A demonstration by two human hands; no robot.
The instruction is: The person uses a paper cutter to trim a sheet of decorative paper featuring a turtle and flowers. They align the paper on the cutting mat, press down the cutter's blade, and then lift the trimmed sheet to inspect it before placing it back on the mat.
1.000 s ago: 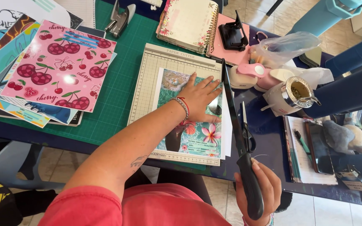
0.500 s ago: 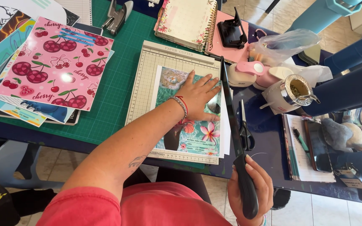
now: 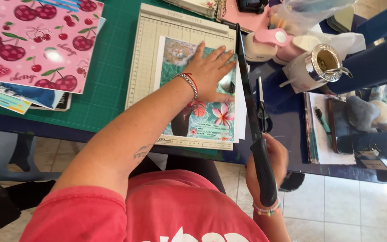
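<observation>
The left hand (image 3: pixel 211 71) lies flat, fingers spread, pressing a flowered sheet (image 3: pixel 202 112) onto the paper cutter (image 3: pixel 144 58), its right edge under the blade. The right hand (image 3: pixel 267 166) wraps closed around the blade handle (image 3: pixel 263 168), past the table edge; scissors (image 3: pixel 261 110) lie just beside.

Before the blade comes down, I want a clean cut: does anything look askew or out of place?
Nothing is spilled or damaged. The printed sheet lies square on the cutter board, pinned flat by the left hand. The right hand grips the raised blade arm. Only oddity: scissors lie right beside the blade.
</observation>
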